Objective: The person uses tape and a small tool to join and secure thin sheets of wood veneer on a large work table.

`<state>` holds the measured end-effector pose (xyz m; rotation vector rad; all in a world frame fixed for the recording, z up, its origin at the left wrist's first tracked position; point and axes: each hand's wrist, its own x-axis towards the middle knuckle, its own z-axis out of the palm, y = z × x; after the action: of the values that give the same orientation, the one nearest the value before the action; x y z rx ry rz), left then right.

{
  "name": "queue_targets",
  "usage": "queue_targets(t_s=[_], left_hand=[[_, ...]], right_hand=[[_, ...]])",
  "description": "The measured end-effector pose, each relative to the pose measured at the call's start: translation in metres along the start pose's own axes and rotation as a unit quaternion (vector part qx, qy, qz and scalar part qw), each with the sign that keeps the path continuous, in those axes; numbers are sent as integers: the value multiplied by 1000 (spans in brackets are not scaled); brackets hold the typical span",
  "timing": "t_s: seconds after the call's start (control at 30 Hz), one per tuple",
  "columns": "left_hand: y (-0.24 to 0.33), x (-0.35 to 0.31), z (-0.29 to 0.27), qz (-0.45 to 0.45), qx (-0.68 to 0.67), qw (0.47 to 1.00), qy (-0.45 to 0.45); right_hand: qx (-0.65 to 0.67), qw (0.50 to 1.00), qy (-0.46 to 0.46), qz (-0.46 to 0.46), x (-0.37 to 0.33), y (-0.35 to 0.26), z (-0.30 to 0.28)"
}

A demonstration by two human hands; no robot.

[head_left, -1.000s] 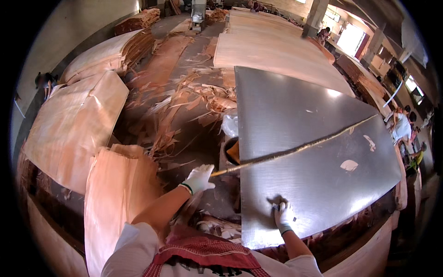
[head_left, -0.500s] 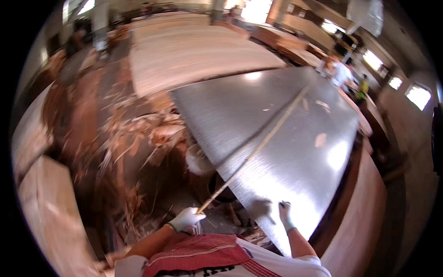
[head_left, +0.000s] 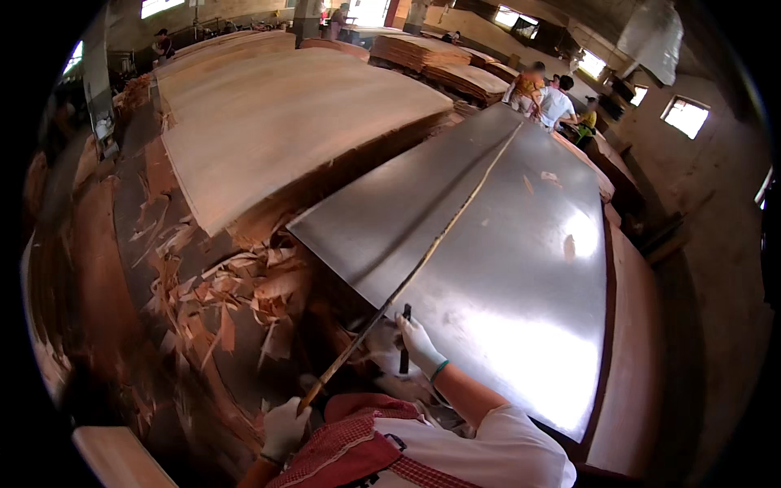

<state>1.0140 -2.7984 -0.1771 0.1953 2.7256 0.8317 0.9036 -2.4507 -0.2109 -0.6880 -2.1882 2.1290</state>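
Note:
My left hand (head_left: 285,424), in a white glove, is closed round the near end of a long, thin wooden stick (head_left: 429,250). From there the stick runs up and to the right, across a large grey metal-topped table (head_left: 504,268). My right hand (head_left: 418,342), gloved in white with a green cuff, is closed on a short, dark, narrow tool (head_left: 405,358) held upright at the table's left edge, close by the stick. Whether the tool is a knife cannot be made out. Both hands are apart from each other.
A wide stack of pale wood veneer sheets (head_left: 301,122) stands beyond the table on the left. Torn veneer scraps (head_left: 236,285) litter the floor left of me. More veneer (head_left: 630,325) lies along the table's right side. Several people (head_left: 557,102) are near the far end.
My right hand has moved left off the metal top to the table's edge, beside the stick. My left hand has dropped lower and leftward, still gripping the stick. The view has turned.

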Motion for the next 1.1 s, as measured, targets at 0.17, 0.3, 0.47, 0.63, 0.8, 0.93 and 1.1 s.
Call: queue_targets(t_s=[0.17, 0.3, 0.47, 0.63, 0.8, 0.93, 1.1], left_hand=[[-128, 14, -108, -4, -85, 993, 85], [-245, 32, -156, -145, -19, 989, 22], [-357, 86, -223, -35, 9, 988, 151], [-445, 218, -313, -129, 72, 981, 129], [-506, 373, -408, -124, 27, 985, 113], [-612, 447, -436, -174, 13, 985, 6], [-652, 508, -480, -223, -39, 974, 20]], right_hand=[[114, 991, -11, 72, 87, -63, 188], [167, 981, -84, 42, 119, -64, 324], [108, 976, -181, -52, 193, -34, 468], [76, 977, -147, 139, 213, -79, 608], [-16, 988, -72, 138, 271, -39, 733], [18, 984, -48, 173, 328, -35, 824], [78, 953, 51, 287, 444, 9, 906]])
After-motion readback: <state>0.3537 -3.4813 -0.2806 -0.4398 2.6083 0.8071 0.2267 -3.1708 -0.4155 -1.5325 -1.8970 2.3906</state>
